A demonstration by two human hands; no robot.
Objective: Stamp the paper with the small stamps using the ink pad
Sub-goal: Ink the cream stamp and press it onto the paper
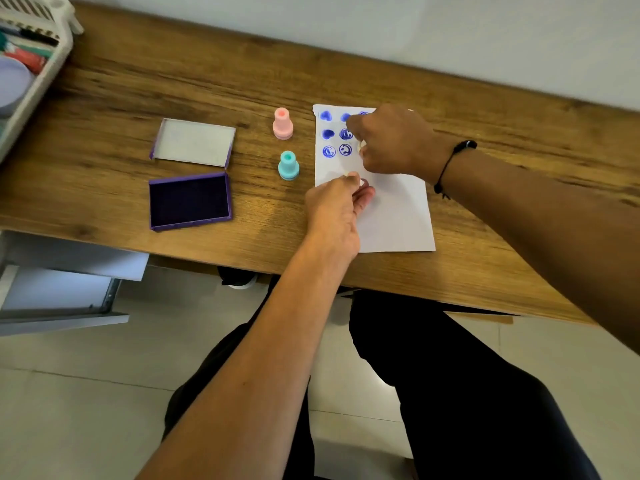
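Note:
A white sheet of paper (394,216) lies on the wooden desk (180,84), with several blue stamp marks (328,134) on its upper part. My right hand (391,143) is closed over a small pale stamp (362,145), pressed down on the paper beside the marks. My left hand (337,206) rests on the paper's left edge, fingers pinched together; I cannot tell if it holds anything. A pink stamp (283,123) and a teal stamp (288,165) stand upright left of the paper. The purple ink pad (189,201) lies open, its lid (194,143) behind it.
A white plastic basket (31,64) with stationery sits at the desk's far left corner. An open grey drawer (59,289) juts out below the desk on the left. My legs in dark trousers are under the front edge.

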